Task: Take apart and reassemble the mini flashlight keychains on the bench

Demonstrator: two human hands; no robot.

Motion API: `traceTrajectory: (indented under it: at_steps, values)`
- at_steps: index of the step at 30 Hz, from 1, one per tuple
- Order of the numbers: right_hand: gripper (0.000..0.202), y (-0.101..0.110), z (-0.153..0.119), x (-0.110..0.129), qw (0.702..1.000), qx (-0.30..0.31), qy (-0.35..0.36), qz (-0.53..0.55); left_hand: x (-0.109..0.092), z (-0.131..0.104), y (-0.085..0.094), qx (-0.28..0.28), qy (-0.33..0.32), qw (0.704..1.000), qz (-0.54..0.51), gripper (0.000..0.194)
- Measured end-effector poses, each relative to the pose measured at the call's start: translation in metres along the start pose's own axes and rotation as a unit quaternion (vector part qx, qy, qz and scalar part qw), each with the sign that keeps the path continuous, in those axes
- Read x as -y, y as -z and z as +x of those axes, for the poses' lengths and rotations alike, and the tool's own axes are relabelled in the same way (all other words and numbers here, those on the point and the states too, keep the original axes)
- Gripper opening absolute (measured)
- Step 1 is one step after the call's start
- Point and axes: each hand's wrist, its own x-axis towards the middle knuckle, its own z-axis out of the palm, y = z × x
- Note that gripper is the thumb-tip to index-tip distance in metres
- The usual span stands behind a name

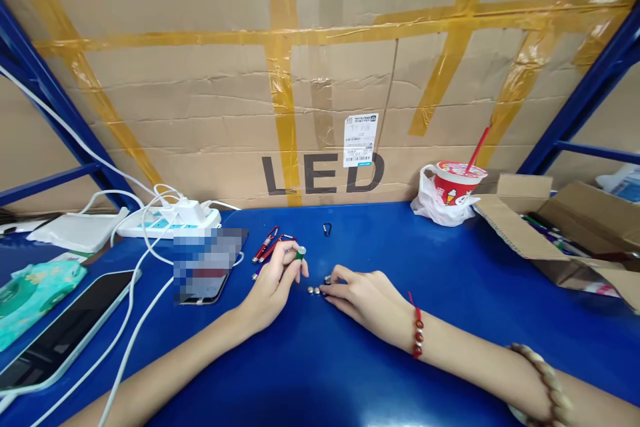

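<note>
Between its thumb and fingers my left hand (274,282) pinches a small green cylinder (301,253) with a silvery end. Two small silver button-like discs (313,290) lie on the blue table (310,367) between my hands. The fingertips of my right hand (363,290) are bent down on the table just right of the discs, around a small dark and silvery piece (328,279) that they partly hide. Red pen-like cylinders (265,245) with clips lie behind my left hand. Farther back sits a small black carabiner (327,229).
Phones (65,327), white cables and a power strip (170,219) take up the left side. At the right stand a red and white cup (453,185) with a straw and an open carton (575,233) holding pens. A large cardboard box (215,107) forms the back.
</note>
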Motion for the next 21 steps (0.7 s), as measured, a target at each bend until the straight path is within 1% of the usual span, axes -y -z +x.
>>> traceTrajectory:
  at_steps: [2,4,6,8,11,13,15,16,19,21]
  values:
    - [0.022,0.000,0.004,0.000,1.000,0.005,-0.018,0.015,0.003,-0.002,0.002,0.013,0.007,1.000,-0.008,0.008]
    - [0.019,0.002,0.007,-0.001,0.998,0.011,-0.041,0.039,0.005,-0.005,0.002,0.039,0.009,0.999,-0.016,0.006]
    - [0.014,0.004,0.009,-0.002,0.995,0.017,-0.064,0.074,0.004,-0.008,0.001,0.062,0.005,0.998,-0.025,0.005]
    - [0.011,0.005,0.010,-0.003,0.990,0.024,-0.080,0.115,0.003,-0.013,-0.001,0.072,0.005,0.997,-0.036,0.005]
    - [0.008,0.006,0.007,-0.005,0.984,0.034,-0.081,0.156,0.000,-0.020,-0.004,0.072,0.012,0.996,-0.060,0.006]
    - [0.006,0.006,0.002,-0.005,0.984,0.025,-0.070,0.162,-0.004,-0.024,-0.005,0.086,0.021,0.994,-0.059,0.006]
    - [0.008,0.005,-0.002,-0.004,0.982,-0.009,-0.067,0.179,-0.008,-0.027,-0.006,0.121,0.023,0.992,-0.036,0.007]
    - [0.009,0.005,-0.004,-0.003,0.977,-0.038,-0.071,0.197,-0.010,-0.027,-0.006,0.141,0.022,0.990,-0.021,0.007]
    - [0.009,0.003,-0.008,0.001,0.947,-0.138,-0.087,0.276,-0.015,-0.027,-0.005,0.183,0.017,0.983,0.016,0.008]
    - [0.010,0.001,-0.010,0.004,0.925,-0.174,-0.084,0.327,-0.016,-0.026,-0.004,0.196,0.014,0.980,0.031,0.008]
